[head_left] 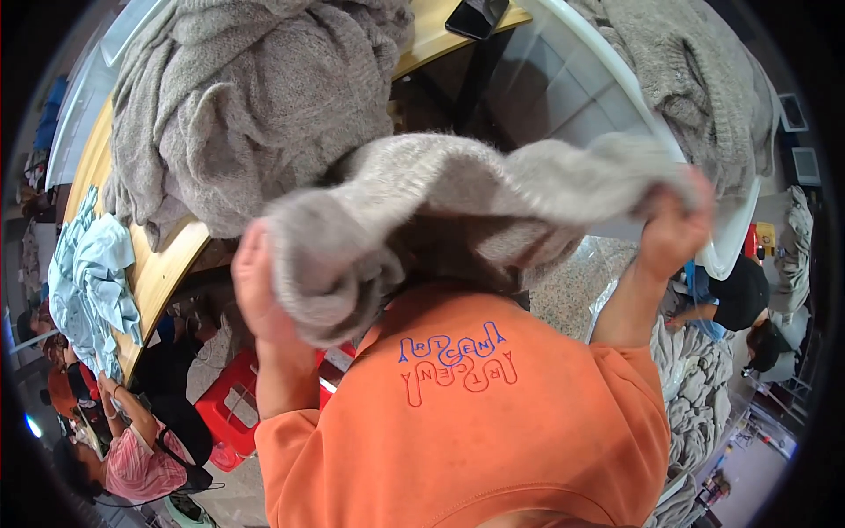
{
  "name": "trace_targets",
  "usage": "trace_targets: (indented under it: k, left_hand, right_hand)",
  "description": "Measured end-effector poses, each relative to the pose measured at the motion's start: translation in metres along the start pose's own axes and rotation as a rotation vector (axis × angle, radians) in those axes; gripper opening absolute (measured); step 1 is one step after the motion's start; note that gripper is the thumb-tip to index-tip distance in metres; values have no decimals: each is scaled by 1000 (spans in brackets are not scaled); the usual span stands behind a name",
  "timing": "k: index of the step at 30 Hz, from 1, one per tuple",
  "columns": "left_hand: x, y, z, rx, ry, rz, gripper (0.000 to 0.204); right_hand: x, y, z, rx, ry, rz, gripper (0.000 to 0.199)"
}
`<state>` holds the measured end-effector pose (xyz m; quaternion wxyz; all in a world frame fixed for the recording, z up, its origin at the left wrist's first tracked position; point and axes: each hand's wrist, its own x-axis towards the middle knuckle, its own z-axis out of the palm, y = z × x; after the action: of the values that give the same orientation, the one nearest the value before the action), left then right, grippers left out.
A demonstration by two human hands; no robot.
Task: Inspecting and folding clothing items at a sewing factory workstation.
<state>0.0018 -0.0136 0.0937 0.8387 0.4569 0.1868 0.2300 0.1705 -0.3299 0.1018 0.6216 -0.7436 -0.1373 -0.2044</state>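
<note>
A grey knit garment is stretched in the air across my front, blurred by motion. My left hand holds its bunched left end, with the thumb side hidden behind the cloth. Over on the right, my right hand is closed around the other end. The middle of the garment sags in folds between them. Beyond my left hand, a big heap of similar grey knitwear lies on a wooden table.
A white plastic bin stands ahead on the right, with more grey knitwear beyond. A black phone lies on the table. Light blue cloth hangs at left near another person. A red box sits low.
</note>
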Motion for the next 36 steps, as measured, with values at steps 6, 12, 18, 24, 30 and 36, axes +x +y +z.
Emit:
trace_targets:
  k: [6, 12, 18, 24, 30, 36]
  left_hand:
    - [-12, -59, -9, -27, -96, -386, 24]
    - [-18, -69, -8, 109, -143, -367, 15]
    - [-17, -70, -7, 724, -180, 182, 4]
    - [-8, -72, -5, 732, -282, -194, 5]
    - [-1, -74, -14, 21, -66, -516, 14]
    - [-11, -81, -1, 243, -168, -379, 9]
  right_hand:
    - [-45, -2, 48, -39, -1419, -275, 21]
    - [-67, 18, 125, 490, -1151, -199, 10]
    - [-87, 25, 137, 371, -1187, -12, 12]
    - [-85, 22, 142, 227, -1014, -195, 16]
    - [-72, 21, 109, 392, -1447, 71, 27]
    - [-78, 17, 129, 291, -1197, 390, 28]
